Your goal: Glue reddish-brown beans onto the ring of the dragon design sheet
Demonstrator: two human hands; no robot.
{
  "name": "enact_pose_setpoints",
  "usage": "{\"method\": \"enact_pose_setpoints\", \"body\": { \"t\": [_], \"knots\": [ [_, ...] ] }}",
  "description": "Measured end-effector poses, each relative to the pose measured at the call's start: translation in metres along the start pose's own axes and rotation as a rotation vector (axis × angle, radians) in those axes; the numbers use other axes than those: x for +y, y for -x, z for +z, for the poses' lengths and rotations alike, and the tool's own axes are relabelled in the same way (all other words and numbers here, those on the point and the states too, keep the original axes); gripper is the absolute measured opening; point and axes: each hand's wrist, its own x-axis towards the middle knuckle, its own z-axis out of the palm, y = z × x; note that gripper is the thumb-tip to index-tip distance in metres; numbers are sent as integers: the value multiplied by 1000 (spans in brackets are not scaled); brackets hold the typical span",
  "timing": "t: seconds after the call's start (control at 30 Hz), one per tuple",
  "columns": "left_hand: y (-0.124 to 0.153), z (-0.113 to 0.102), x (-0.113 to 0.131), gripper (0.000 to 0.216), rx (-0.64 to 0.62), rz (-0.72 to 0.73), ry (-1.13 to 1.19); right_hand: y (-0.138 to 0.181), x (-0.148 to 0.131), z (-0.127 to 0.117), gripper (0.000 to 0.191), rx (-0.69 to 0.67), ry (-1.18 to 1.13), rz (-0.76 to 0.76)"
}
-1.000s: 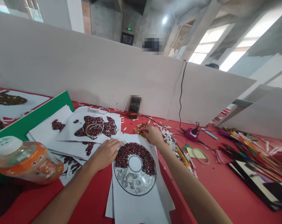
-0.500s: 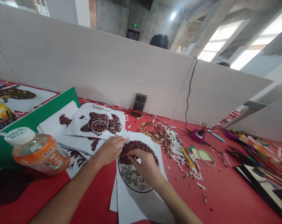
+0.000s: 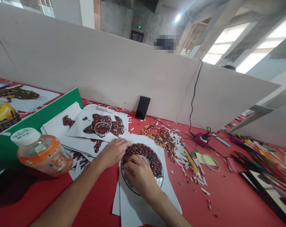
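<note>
A sheet of white paper (image 3: 168, 198) bears a round black-outlined picture, its upper and right parts covered with dark red beans (image 3: 154, 160). My left hand (image 3: 116, 151) lies on the paper at the circle's upper left edge, fingers stretched out. Over the circle's left part is my right hand (image 3: 140, 173), fingers bent and pinched together, their tips down at the picture. What they hold, if anything, is too small to make out. This hand hides the circle's middle and much of its lower part.
Loose mixed beans (image 3: 154, 135) and white paper scraps (image 3: 178, 146) lie right of the sheet. Left are a bean-covered animal picture (image 3: 116, 127), an orange-labelled bottle (image 3: 45, 154) and a green board (image 3: 73, 94). A phone (image 3: 143, 107) leans against the white partition (image 3: 105, 72).
My right hand has moved left and down over the circle, uncovering beans on its right side. My left hand stays in place. The view has shifted slightly.
</note>
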Motion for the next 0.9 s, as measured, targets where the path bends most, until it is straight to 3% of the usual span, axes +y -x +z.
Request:
{"method": "enact_pose_setpoints", "body": {
  "t": [0.13,0.33,0.6,0.9],
  "knots": [
    [0,0,0,45,-3,-6,-1,8,-4,-4,18,78,39,-46],
    [0,1,1,45,-4,-14,-6,21,-8,-3,20,113,277,-162],
    [-1,1,0,46,-3,-6,11,24,-12,-7,33,-47,372,-118],
    [0,-1,4,45,-8,-17,-15,8,-20,-7,22,-120,450,-162]
  ]
}}
